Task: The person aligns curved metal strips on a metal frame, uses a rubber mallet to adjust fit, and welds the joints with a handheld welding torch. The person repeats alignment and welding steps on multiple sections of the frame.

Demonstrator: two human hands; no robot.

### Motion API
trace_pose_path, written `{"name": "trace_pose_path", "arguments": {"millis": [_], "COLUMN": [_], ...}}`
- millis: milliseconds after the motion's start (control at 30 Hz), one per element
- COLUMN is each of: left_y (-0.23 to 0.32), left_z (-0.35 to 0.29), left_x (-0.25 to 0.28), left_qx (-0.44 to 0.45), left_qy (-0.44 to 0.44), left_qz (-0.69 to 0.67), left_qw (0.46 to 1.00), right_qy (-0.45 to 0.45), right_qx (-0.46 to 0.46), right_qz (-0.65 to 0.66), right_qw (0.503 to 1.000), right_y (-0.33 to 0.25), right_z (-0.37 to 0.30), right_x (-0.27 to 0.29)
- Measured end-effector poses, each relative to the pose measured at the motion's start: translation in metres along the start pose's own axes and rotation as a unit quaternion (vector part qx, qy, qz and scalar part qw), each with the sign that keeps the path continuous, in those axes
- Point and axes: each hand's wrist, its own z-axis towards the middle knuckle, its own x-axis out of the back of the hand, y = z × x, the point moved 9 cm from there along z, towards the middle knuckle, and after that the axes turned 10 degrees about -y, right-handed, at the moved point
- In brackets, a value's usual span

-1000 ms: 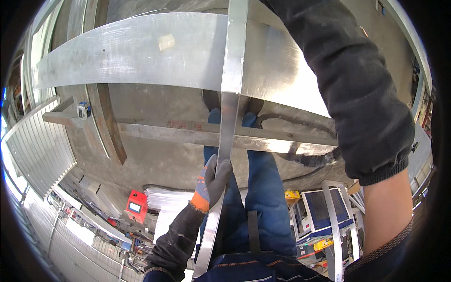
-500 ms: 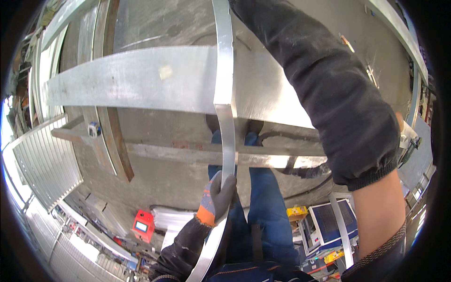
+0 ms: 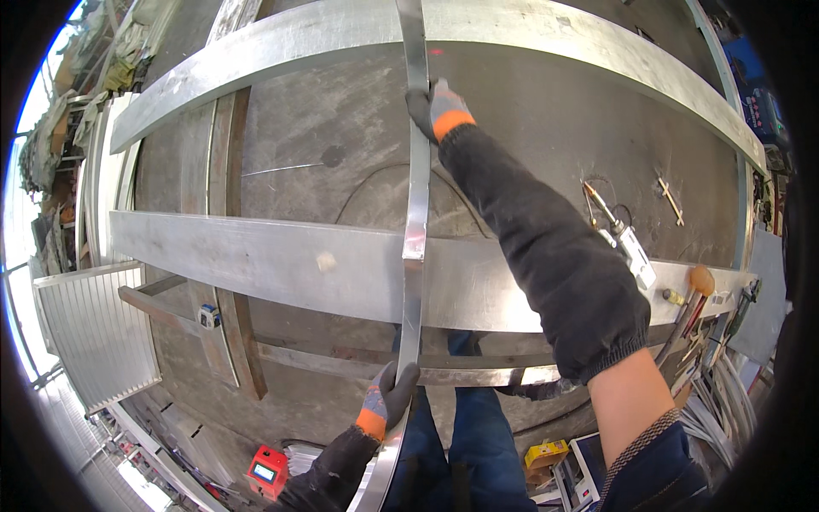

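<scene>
A long, narrow silvery metal bar (image 3: 419,183) runs from the top of the view down toward my body. It lies across two wide flat metal beams, a far one (image 3: 546,26) and a nearer one (image 3: 341,260). My left hand (image 3: 388,397), in a grey and orange glove, is closed around the bar's near part. Farther along, my right hand (image 3: 437,109), gloved the same way, grips the bar between the two beams with my arm stretched forward. The bar's near end passes below the left forearm and out of view.
A torch-like tool (image 3: 601,205) and a rubber-headed mallet (image 3: 699,282) lie at the right. A tape measure (image 3: 208,317) sits on a steel support at the left. A red box with a screen (image 3: 269,471) stands at lower left, a yellow box (image 3: 546,454) at lower right.
The view has tilted forward, bringing the far beam and my right hand into sight. My left hand still holds the bar.
</scene>
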Motion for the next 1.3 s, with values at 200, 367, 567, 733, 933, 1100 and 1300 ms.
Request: {"name": "trace_pose_path", "arguments": {"millis": [200, 367, 567, 733, 933, 1100, 1300], "left_y": [0.015, 0.021, 0.056, 0.066, 0.073, 0.072, 0.055], "left_z": [0.008, 0.007, 0.034, 0.041, 0.041, 0.043, 0.041], "left_x": [-0.003, -0.005, 0.003, -0.003, -0.007, -0.006, -0.002], "left_qx": [0.041, 0.077, 0.017, 0.093, 0.077, 0.070, 0.105], "left_qy": [-0.009, -0.019, 0.000, 0.019, -0.008, -0.022, -0.028], "left_qz": [-0.025, -0.065, 0.037, 0.011, -0.019, -0.057, -0.106], "left_qw": [0.999, 0.995, 0.999, 0.995, 0.997, 0.996, 0.988], "right_qy": [-0.055, -0.052, -0.076, -0.055, 0.009, -0.150, -0.150], "right_qx": [-0.060, -0.047, -0.082, -0.121, -0.103, -0.295, -0.227], "right_qz": [0.026, 0.080, 0.161, 0.040, 0.311, 0.298, 0.303], "right_qw": [0.996, 0.994, 0.981, 0.990, 0.945, 0.895, 0.913], "right_y": [0.050, 0.062, 0.080, 0.077, 0.067, 0.077, 0.069], "right_z": [0.005, 0.012, 0.015, -0.024, -0.224, -0.337, -0.337], "right_x": [-0.024, -0.029, -0.044, -0.003, 0.044, -0.041, -0.071]}}
